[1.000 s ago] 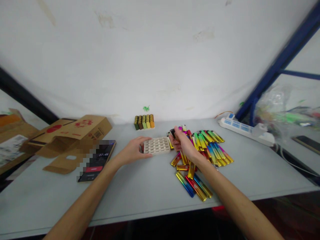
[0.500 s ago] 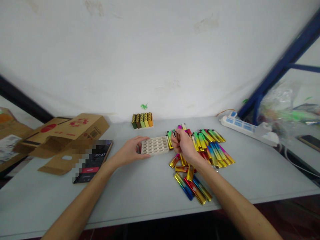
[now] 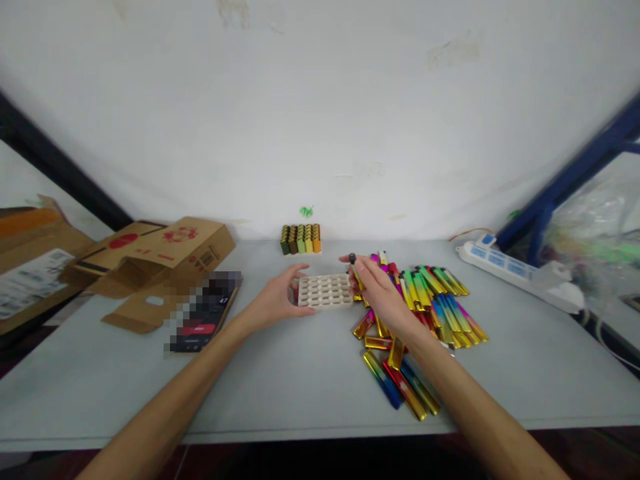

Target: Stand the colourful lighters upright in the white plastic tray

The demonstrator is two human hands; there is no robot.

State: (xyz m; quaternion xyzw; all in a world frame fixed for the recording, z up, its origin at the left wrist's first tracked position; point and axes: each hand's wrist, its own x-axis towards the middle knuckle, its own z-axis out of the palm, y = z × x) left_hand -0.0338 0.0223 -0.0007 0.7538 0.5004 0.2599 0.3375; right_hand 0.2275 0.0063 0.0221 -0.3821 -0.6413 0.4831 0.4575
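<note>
My left hand [image 3: 277, 295] grips the left end of a white slotted tray [image 3: 326, 291], thumb at its near edge and fingers at the far side. The tray's visible slots hold nothing. Between the fingers of my right hand [image 3: 375, 287] is a lighter [image 3: 354, 262], its dark top pointing up, just off the tray's right end. Under and beyond that hand lies a loose pile of shiny lighters [image 3: 450, 317] in gold, blue, green, red and pink. My right hand and forearm hide part of the pile.
A block of upright lighters [image 3: 301, 240] stands against the wall. To the left are an opened cardboard box [image 3: 200, 247] and a phone [image 3: 213, 317] with its screen lit. At the right lie a white power strip [image 3: 520, 272] and clear plastic bags [image 3: 590, 227].
The view has shifted, so the table things appear farther right. My right hand has turned the lighter upright beside the tray. My left hand keeps its hold on the tray.
</note>
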